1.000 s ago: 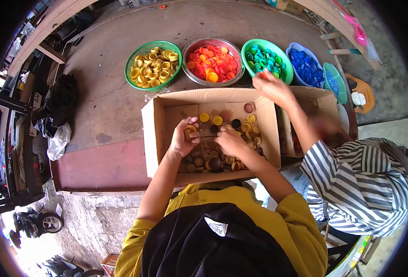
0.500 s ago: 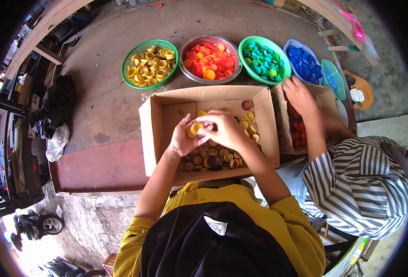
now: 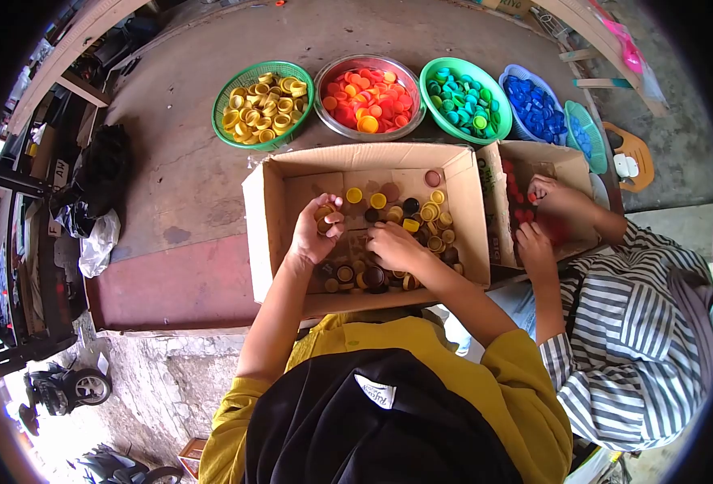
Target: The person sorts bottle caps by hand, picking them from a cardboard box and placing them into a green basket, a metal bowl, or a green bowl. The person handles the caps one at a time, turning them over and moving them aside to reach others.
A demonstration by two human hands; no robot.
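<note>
My left hand is raised over the left part of a cardboard box, its fingers curled round yellow-brown caps. Lower in the same box, my right hand reaches among the loose caps with its fingers bent down; whatever its fingertips touch is hidden. Yellow caps, dark brown caps and a few black ones lie on the box floor, mostly to the right and near the front wall. A reddish-brown cap lies near the back right corner.
Behind the box stand a green basket of yellow caps, a metal bowl of red and orange caps, a green basin of green caps and blue baskets. At right, a co-worker's hands are in a smaller box with red caps.
My hands have moved apart; the left keeps caps in its fingers, while the right has gone down among the caps. Both of the co-worker's hands are now in the smaller box.
</note>
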